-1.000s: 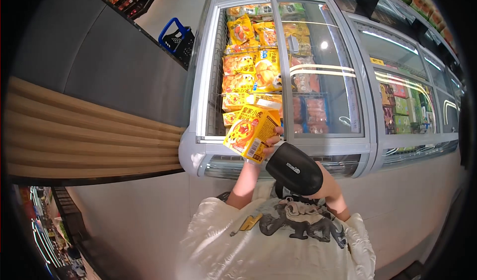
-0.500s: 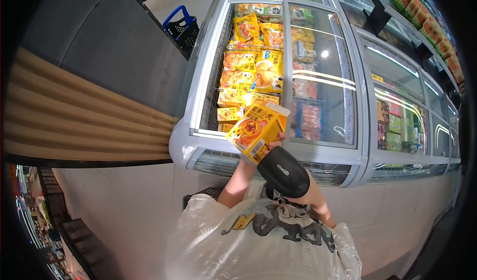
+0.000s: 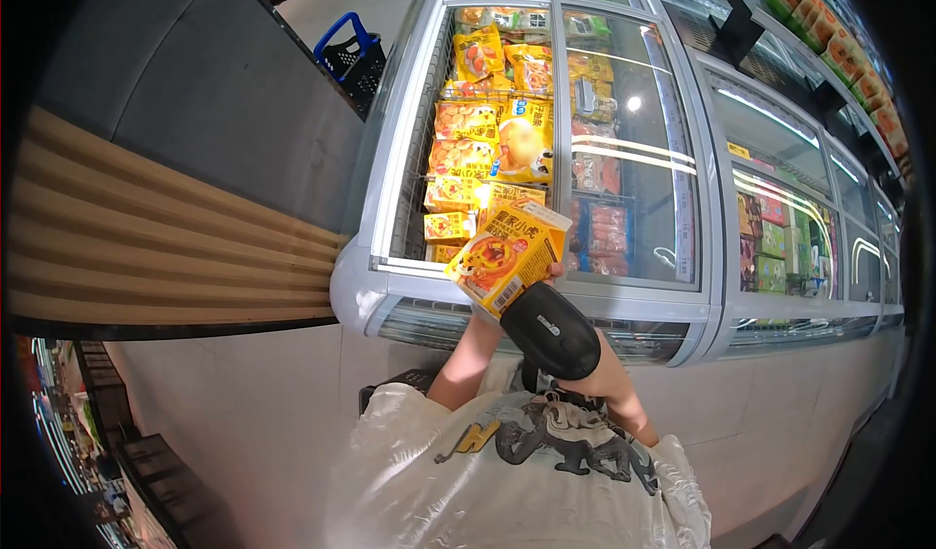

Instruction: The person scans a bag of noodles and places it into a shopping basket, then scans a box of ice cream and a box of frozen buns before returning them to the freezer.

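A yellow frozen-food box with dark Chinese lettering, a round food picture and a barcode is held tilted over the freezer's near edge. My right hand grips its right side, with only some fingertips showing. A black oval device covers the rest of that hand and the wrist. My left forearm reaches up to the box's lower edge; the left hand is behind the box, its fingers hidden. Just beyond lie similar yellow boxes and yellow food bags inside the chest freezer.
A sliding glass lid covers the freezer's right half, over more packages. Further freezers continue to the right. At the left stands a dark counter with a ribbed tan front. A black basket with a blue handle is behind it.
The view has shifted slightly. The box stays in my grip at nearly the same tilt, and the black device on my right wrist sits a little further left.
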Demonstrator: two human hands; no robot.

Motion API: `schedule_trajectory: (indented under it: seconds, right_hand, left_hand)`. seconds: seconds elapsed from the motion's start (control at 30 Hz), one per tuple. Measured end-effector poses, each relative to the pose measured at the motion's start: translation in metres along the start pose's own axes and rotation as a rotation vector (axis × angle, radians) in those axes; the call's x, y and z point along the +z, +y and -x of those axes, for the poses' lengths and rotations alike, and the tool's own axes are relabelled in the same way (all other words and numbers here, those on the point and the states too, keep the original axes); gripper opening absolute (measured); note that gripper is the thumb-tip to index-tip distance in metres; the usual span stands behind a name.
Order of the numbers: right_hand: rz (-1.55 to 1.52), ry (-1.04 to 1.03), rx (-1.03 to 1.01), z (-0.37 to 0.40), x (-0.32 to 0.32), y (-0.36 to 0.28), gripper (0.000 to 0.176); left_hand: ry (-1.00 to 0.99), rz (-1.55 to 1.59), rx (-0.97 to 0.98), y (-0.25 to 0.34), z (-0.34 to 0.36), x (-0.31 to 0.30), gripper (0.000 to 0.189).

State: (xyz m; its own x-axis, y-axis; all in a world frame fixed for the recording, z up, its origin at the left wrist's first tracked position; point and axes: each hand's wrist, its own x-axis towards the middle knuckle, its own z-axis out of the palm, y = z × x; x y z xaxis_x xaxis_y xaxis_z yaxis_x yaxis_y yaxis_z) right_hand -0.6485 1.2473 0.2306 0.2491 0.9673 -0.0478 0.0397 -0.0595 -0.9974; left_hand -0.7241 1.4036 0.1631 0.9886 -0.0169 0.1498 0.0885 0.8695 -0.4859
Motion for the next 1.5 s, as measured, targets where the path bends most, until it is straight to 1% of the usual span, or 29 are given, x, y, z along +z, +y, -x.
schedule_trajectory:
  seconds: [0.1, 0.17, 0.23, 0.27, 0.3, 0.33, 0.4, 0.43, 0.47, 0.53, 0.57, 0.6, 0.63, 0.67, 0.77, 0.8, 0.87, 0.9, 0.93, 0.97, 1.0, 1.07, 1.1, 1.2, 1.23, 1.33, 1.37, 1.47, 1.5]
  right_hand:
    - [-0.061, 0.035, 0.037, 0.001, -0.001, 0.0, 0.041]
    - [0.037, 0.096, -0.009, 0.004, -0.01, 0.015, 0.046]
    - [0.008, 0.236, 0.057, 0.009, -0.022, 0.025, 0.055]
    - [0.084, 0.295, 0.102, 0.012, -0.03, 0.032, 0.059]
    - [0.097, 0.327, 0.152, 0.018, -0.043, 0.05, 0.053]
    - [0.109, 0.357, 0.2, 0.021, -0.055, 0.064, 0.047]
    - [-0.234, 0.405, 0.247, 0.014, -0.067, 0.051, 0.036]
    - [-0.273, 0.458, 0.248, 0.009, -0.068, 0.054, 0.029]
    - [-0.292, 0.469, 0.252, 0.004, -0.067, 0.057, 0.031]
    - [-0.328, 0.493, 0.267, -0.006, -0.066, 0.061, 0.037]
    - [-0.326, 0.451, 0.286, -0.007, -0.067, 0.066, 0.035]
    - [-0.37, 0.472, 0.303, -0.011, -0.064, 0.065, 0.031]
    - [-0.412, 0.493, 0.322, -0.016, -0.06, 0.059, 0.027]
    - [-0.454, 0.516, 0.342, -0.019, -0.057, 0.056, 0.023]
    - [-0.437, 0.489, 0.386, -0.027, -0.059, 0.057, 0.021]
    - [-0.433, 0.47, 0.381, -0.03, -0.059, 0.057, 0.021]
    - [-0.367, 0.489, 0.385, -0.033, -0.06, 0.059, 0.024]
    - [-0.332, 0.498, 0.382, -0.034, -0.061, 0.06, 0.027]
    - [-0.341, 0.516, 0.382, -0.036, -0.062, 0.06, 0.029]
    - [-0.35, 0.535, 0.385, -0.037, -0.064, 0.06, 0.031]
    - [-0.359, 0.554, 0.386, -0.037, -0.066, 0.061, 0.033]
    - [-0.36, 0.565, 0.378, -0.035, -0.07, 0.071, 0.042]
    - [-0.364, 0.579, 0.377, -0.036, -0.071, 0.072, 0.043]
    - [-0.349, 0.563, 0.35, -0.041, -0.076, 0.077, 0.049]
    - [-0.328, 0.536, 0.333, -0.042, -0.078, 0.08, 0.05]
    - [-0.284, 0.507, 0.345, -0.048, -0.08, 0.085, 0.04]
    - [-0.284, 0.501, 0.365, -0.052, -0.08, 0.084, 0.034]
    - [-0.299, 0.482, 0.417, -0.064, -0.081, 0.072, 0.026]
    - [-0.308, 0.481, 0.432, -0.067, -0.079, 0.069, 0.025]
  left_hand:
    - [-0.018, -0.169, 0.106, 0.012, 0.005, -0.012, 0.054]
    - [-0.097, -0.344, 0.155, 0.032, 0.008, -0.014, 0.067]
    - [0.054, -0.61, 0.262, 0.054, 0.032, 0.017, 0.056]
    - [0.231, -0.727, 0.568, 0.063, 0.041, 0.032, 0.047]
    - [0.482, -0.87, 0.843, 0.072, 0.051, 0.048, 0.04]
    - [0.537, -0.988, 0.949, 0.087, 0.063, 0.056, 0.04]
    - [0.759, -1.206, 1.056, 0.103, 0.066, 0.08, 0.04]
    - [0.823, -1.415, 1.138, 0.107, 0.061, 0.086, 0.04]
    - [0.883, -1.63, 1.21, 0.11, 0.054, 0.093, 0.042]
    - [1.03, -2.1, 1.098, 0.129, 0.047, 0.095, 0.049]
    - [1.227, -2.492, 1.001, 0.134, 0.043, 0.097, 0.057]
    - [1.423, -2.761, 0.812, 0.127, 0.03, 0.102, 0.062]
    - [1.394, -2.89, 0.622, 0.137, 0.024, 0.095, 0.064]
    - [1.351, -3.008, 0.418, 0.152, 0.018, 0.086, 0.066]
    - [0.78, -3.314, -0.155, 0.205, 0.01, 0.05, 0.077]
    - [0.545, -3.407, -0.26, 0.226, 0.013, 0.029, 0.083]
    - [0.622, -3.382, -0.857, 0.251, 0.01, -0.004, 0.088]
    - [0.71, -3.271, -1.056, 0.26, 0.006, -0.019, 0.09]
    - [0.793, -3.146, -1.244, 0.271, 0.006, -0.034, 0.093]
    - [0.789, -3.069, -1.314, 0.292, 0.015, -0.061, 0.093]
    - [0.846, -3.032, -1.449, 0.301, 0.016, -0.077, 0.082]
    - [0.882, -3.033, -1.493, 0.313, 0.021, -0.098, 0.07]
    - [1.018, -2.929, -1.427, 0.314, 0.02, -0.102, 0.084]
    - [1.004, -3.088, -1.468, 0.316, 0.021, -0.114, 0.077]
    - [0.978, -3.06, -1.576, 0.318, 0.018, -0.117, 0.072]
    - [0.731, -3.351, -1.327, 0.318, 0.023, -0.109, 0.055]
    - [0.718, -3.239, -1.231, 0.319, 0.023, -0.102, 0.054]
    - [0.72, -3.266, -0.649, 0.324, 0.012, -0.074, 0.055]
    - [0.739, -3.341, -0.612, 0.33, 0.009, -0.068, 0.056]
